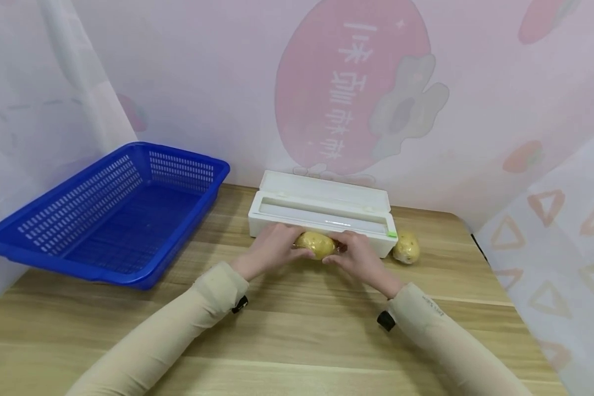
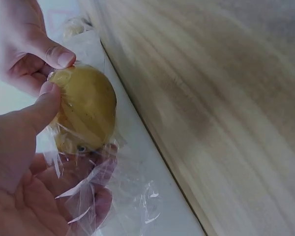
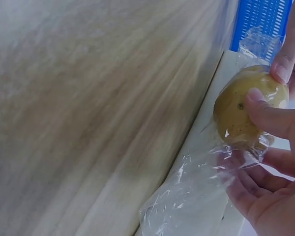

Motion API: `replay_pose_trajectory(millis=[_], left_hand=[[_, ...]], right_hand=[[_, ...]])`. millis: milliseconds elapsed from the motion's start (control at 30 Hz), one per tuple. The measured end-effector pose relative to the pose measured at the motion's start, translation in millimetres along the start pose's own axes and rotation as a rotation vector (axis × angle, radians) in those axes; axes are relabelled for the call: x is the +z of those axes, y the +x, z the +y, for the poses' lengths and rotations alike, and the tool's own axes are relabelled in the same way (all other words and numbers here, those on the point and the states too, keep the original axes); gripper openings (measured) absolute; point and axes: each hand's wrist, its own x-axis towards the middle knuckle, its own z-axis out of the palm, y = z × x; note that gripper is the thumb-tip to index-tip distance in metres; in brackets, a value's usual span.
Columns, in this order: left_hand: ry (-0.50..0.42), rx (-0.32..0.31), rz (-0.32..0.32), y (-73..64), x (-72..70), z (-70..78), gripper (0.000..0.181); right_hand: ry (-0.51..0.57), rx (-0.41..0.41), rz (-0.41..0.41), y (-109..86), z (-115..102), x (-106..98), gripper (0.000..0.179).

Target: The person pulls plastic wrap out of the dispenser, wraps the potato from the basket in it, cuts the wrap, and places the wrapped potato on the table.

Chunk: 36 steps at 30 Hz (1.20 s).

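A yellow potato [image 1: 315,245] is held between both hands just in front of the white cling film box [image 1: 322,217]. Clear cling film [image 2: 132,206] covers it, with loose crinkled film hanging off its ends in both wrist views. My left hand [image 1: 272,250] grips one end, its thumb pressed on the skin side and its fingers behind. At the other end, my right hand [image 1: 358,258] holds it the same way, thumb [image 3: 258,96] on the wrapped surface. The box lid stands raised at the back, and a roll of film lies inside.
Beside the box's right end sits a second potato [image 1: 407,247], with a shiny film covering. A blue plastic basket [image 1: 143,275] stands on the left of the wooden table [image 1: 297,341]. A printed curtain [image 1: 203,82] hangs behind.
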Motion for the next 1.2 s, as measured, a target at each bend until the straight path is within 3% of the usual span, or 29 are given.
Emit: replay_pose_trajectory(millis=[333,600,933,1067,1200], left_hand=[[-0.043,-0.003,-0.106,5.9,1.6,-6.6,0.033],[-0.120,-0.030,-0.177,9.9,5.3,-11.5,0.035],[-0.180,-0.006,-0.305,17.4,-0.4,-12.8,0.032],[-0.154,-0.036,-0.319,17.8,-5.1,-9.4,0.033],[-0.103,-0.085,-0.292,15.5,-7.1,-2.6,0.033]], right_hand=[[0.034,0.055,-0.039,1.0,1,-1,0.048],[0.053,0.060,-0.091,1.7,4,0,0.031],[0.106,0.177,-0.128,-0.7,2,-1,0.028],[0.145,0.183,-0.095,-0.6,0,1,0.032],[0.143,0.190,-0.077,-3.9,-4,-1,0.041]])
